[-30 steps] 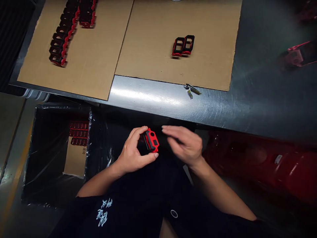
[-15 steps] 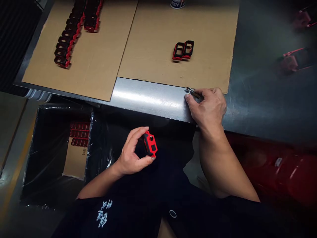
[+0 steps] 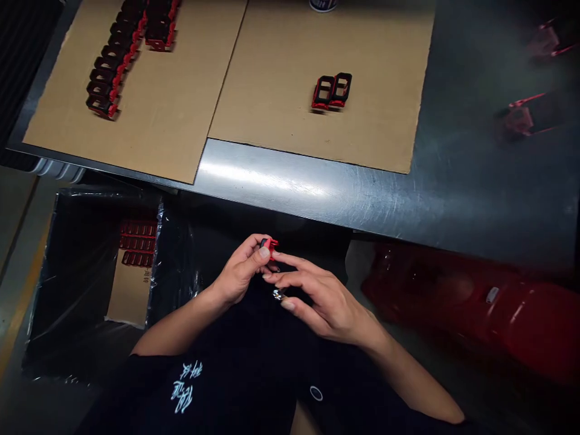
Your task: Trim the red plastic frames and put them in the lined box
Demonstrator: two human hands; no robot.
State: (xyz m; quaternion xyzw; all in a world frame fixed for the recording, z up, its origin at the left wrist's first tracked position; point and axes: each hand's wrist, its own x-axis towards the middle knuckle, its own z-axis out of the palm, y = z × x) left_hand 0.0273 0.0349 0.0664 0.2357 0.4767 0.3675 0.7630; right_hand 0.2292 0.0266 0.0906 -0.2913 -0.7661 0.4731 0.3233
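My left hand (image 3: 242, 269) grips a small red-and-black plastic part (image 3: 270, 246) between thumb and fingers, in front of my body below the bench edge. From the right, my right hand (image 3: 328, 299) reaches in, with a fingertip touching that part or very close to it. Between its thumb and fingers is a small shiny metal tool (image 3: 278, 295), shaped somewhat like nail clippers; most of it is hidden. Two similar red-and-black frames (image 3: 331, 90) lie side by side on the cardboard sheet (image 3: 267, 78) beyond my hands.
Long rows of such frames (image 3: 111, 63) stand on the left cardboard (image 3: 158, 133). Below it, a plastic-lined bin (image 3: 58, 284) holds more of them on cardboard. The metal bench (image 3: 281, 175) has blurred parts (image 3: 525, 115) at right. A can (image 3: 323, 5) stands at the back.
My right hand has come down off the bench edge with the metal tool, to my left hand. The plastic part has been turned in my left hand.
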